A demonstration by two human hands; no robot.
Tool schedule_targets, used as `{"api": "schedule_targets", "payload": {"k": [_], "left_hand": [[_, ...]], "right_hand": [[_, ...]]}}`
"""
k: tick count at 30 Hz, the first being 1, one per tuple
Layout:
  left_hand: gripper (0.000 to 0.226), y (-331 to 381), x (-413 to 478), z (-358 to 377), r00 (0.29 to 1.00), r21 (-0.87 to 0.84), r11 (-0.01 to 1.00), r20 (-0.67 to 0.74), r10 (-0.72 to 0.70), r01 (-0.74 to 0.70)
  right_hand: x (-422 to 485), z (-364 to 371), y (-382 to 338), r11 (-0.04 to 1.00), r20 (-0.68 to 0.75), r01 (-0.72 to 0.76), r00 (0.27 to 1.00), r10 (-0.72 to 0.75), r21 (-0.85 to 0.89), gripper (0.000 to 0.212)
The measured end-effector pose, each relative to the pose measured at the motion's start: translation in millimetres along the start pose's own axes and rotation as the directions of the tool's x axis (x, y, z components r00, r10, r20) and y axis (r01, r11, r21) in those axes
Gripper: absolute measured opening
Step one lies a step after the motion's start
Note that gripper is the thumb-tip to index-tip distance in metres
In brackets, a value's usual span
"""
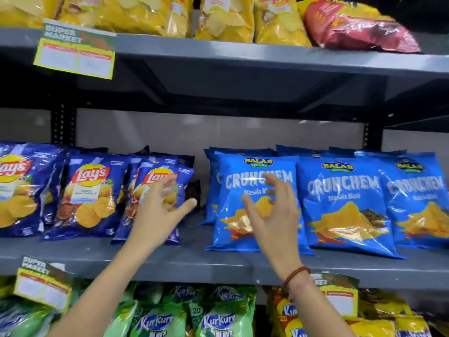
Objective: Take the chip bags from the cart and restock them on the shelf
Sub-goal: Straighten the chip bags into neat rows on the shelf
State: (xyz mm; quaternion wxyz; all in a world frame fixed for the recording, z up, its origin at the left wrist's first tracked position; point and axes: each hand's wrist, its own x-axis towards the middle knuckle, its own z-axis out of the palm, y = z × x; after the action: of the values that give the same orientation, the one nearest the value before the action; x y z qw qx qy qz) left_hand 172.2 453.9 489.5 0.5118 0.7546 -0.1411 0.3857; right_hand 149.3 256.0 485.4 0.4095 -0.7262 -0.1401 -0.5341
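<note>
A: What sits on the grey metal middle shelf across the centre of the frame?

B: At centre left, dark blue glossy Lay's chip bags with the red and yellow logo, standing in leaning rows. At centre right, light blue Balaji "CRUNCHEM" bags, with "Masala Masti" printed under the name.

A: And the hands?

B: Both are raised in front of that shelf with nothing in them. The left hand is spread wide, fingers splayed over the rightmost Lay's bag, thumb pointing toward the gap between the two brands. The right hand is open with curled fingers, in front of the leftmost CRUNCHEM bag; whether it touches the bag I cannot tell. A red beaded bracelet circles that wrist.

A: Other writing?

B: A "SUPER MARKET" price tag with a yellow-green border hangs at the upper left; its boxes are too blurred to read. Another such tag hangs at the lower left. Along the bottom, green Kurkure bags marked "20", and orange Kurkure bags at lower right.

A: The top?

B: Yellow chip bags, and one red bag lying at the upper right.
</note>
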Motion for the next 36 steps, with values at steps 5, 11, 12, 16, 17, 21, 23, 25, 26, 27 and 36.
{"api": "schedule_targets", "payload": {"k": [5,11,12,16,17,21,23,25,26,27,36], "left_hand": [[0.074,-36,22,-58,0.991,0.300,0.946,0.025,-0.133,0.119],[0.088,-57,27,-78,0.868,0.298,0.903,0.300,-0.396,0.309],[0.089,-59,28,-79,0.851,0.298,0.897,0.320,-0.416,0.327],[0.093,-66,36,-79,0.796,0.280,0.876,0.375,-0.476,0.392],[0.095,-68,38,-80,0.786,0.263,0.872,0.380,-0.488,0.414],[0.111,-78,44,-83,0.763,0.156,0.858,0.399,-0.509,0.490],[0.120,-78,42,-83,0.793,0.085,0.876,0.390,-0.469,0.475],[0.122,-79,42,-83,0.835,0.057,0.900,0.353,-0.423,0.432],[0.115,-80,43,-84,0.855,0.062,0.911,0.324,-0.405,0.408],[0.110,-81,44,-84,0.873,0.074,0.922,0.300,-0.384,0.380],[0.101,-88,41,-83,0.906,0.141,0.940,0.255,-0.337,0.310]], "right_hand": [[-10,65,-35,0.962,0.437,-0.198,0.894,0.098,0.189,0.069],[-16,141,-24,0.792,0.620,-0.581,0.695,0.365,0.185,0.102],[-16,149,-22,0.759,0.632,-0.624,0.667,0.394,0.186,0.107],[-13,172,-19,0.640,0.679,-0.729,0.599,0.424,0.243,0.118],[-14,177,-17,0.612,0.685,-0.742,0.598,0.417,0.275,0.109],[-14,189,-13,0.630,0.651,-0.704,0.651,0.389,0.328,0.080],[-12,191,-12,0.641,0.631,-0.674,0.687,0.361,0.367,0.079],[-8,192,-13,0.640,0.628,-0.638,0.719,0.298,0.427,0.077],[-6,192,-15,0.637,0.627,-0.623,0.731,0.268,0.454,0.078],[-4,194,-16,0.626,0.623,-0.614,0.741,0.249,0.480,0.080],[7,212,-31,0.617,0.556,-0.645,0.743,0.372,0.450,0.039]]}}
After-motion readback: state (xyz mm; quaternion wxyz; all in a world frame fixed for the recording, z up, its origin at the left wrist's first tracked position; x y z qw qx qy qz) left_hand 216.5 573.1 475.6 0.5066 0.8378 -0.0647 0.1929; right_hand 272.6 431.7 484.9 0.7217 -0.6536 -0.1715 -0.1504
